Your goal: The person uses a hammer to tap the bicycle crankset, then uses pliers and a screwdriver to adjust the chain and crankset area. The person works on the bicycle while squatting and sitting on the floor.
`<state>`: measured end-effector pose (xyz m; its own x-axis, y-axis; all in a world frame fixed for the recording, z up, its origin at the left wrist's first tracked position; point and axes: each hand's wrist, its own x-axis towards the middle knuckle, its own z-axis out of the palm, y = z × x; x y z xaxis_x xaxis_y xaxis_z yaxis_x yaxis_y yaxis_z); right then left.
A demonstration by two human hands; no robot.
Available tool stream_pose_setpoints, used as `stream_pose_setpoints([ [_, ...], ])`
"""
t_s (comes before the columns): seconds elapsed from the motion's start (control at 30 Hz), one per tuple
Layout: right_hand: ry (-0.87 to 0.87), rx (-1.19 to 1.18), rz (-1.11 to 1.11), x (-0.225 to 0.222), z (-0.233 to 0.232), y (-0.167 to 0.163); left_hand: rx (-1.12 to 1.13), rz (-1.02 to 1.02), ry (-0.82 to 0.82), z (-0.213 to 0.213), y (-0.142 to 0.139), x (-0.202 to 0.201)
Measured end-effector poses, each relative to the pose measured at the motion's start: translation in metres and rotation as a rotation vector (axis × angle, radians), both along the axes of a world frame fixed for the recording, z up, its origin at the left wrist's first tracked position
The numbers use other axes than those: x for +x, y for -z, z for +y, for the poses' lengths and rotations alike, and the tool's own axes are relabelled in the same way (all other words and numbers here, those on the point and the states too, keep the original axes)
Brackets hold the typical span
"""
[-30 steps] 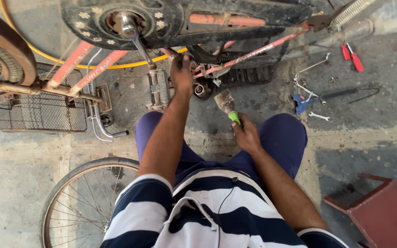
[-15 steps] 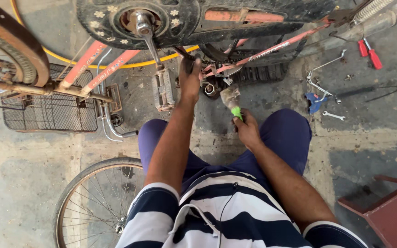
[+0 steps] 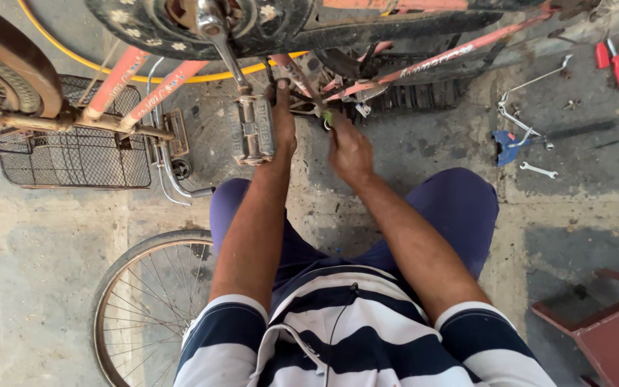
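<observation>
Since a second ago our right hand (image 3: pixel 349 147) has carried the green-handled tool (image 3: pixel 328 117) up beside the pedal (image 3: pixel 252 130). It stays clenched round the handle; our left hand (image 3: pixel 283 118) presses the frame there. Next: seat the tip squarely.

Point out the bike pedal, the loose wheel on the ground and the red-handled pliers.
Bike pedal (image 3: pixel 251 130): head view, on the middle of the pedal block.
Loose wheel (image 3: pixel 118 276): head view, on its tyre at the upper left arc.
Red-handled pliers (image 3: pixel 613 64): head view, on the red handles.
</observation>
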<state>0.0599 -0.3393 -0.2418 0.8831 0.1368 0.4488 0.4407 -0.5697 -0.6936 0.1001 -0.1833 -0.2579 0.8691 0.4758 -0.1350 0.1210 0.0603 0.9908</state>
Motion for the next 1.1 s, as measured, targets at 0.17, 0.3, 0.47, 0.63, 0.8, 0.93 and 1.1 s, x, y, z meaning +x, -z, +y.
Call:
stream_pose_setpoints([
  [0.17,0.166,-0.163,0.448,-0.001,-0.030,0.018,-0.053,-0.036,-0.031,0.001,0.000,-0.001],
  [0.3,-0.088,0.165,0.109,-0.011,-0.001,0.023,-0.041,-0.043,-0.051,0.004,-0.003,-0.003],
  [0.47,-0.048,0.058,0.501,-0.013,-0.003,0.034,0.578,0.068,-0.091,0.005,-0.011,-0.019],
  [0.63,-0.075,0.363,0.612,-0.018,0.003,0.049,0.479,-0.124,-0.071,0.009,-0.008,-0.020],
  [0.8,-0.172,-0.029,0.455,-0.016,0.004,0.065,0.333,-0.285,-0.170,0.018,0.012,-0.018],
  [0.93,0.026,-0.311,0.555,-0.009,-0.018,0.074,1.224,-0.302,-0.216,0.034,0.027,-0.019],
  [1.1,-0.179,0.071,0.528,-0.022,0.011,0.073,0.551,-0.556,0.105,0.042,0.045,-0.019],
])
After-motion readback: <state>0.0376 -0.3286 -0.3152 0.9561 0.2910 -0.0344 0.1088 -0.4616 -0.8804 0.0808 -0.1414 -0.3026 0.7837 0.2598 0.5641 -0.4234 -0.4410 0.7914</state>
